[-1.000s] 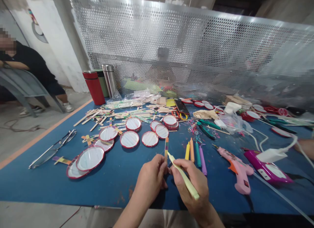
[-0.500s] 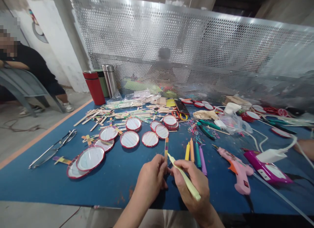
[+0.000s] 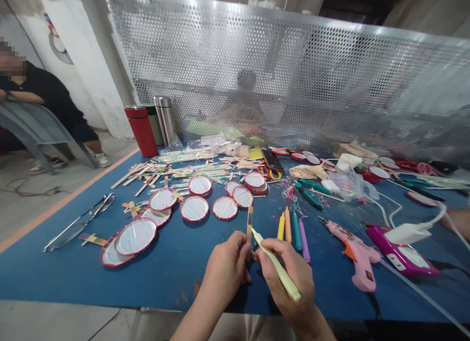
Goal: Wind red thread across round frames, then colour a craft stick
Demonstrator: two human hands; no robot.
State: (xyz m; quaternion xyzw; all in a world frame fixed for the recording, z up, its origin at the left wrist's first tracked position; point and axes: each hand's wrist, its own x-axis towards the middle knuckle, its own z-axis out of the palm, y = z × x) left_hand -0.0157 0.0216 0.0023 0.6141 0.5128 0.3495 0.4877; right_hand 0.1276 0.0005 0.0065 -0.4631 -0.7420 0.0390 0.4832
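Head view: above the blue table, the left hand has its fingers clamped round the lower end of an upright craft stick, light, stiff and best held there, while the right hand pinches a yellow marker just beside it.

Person behind perforated screen blurred; co-worker's forearm cut by right edge.

Four crayons, one pink glue gun, roughly eleven red-rimmed discs.

Pale green marker tilted slightly further right, right hand shifted slightly rightward
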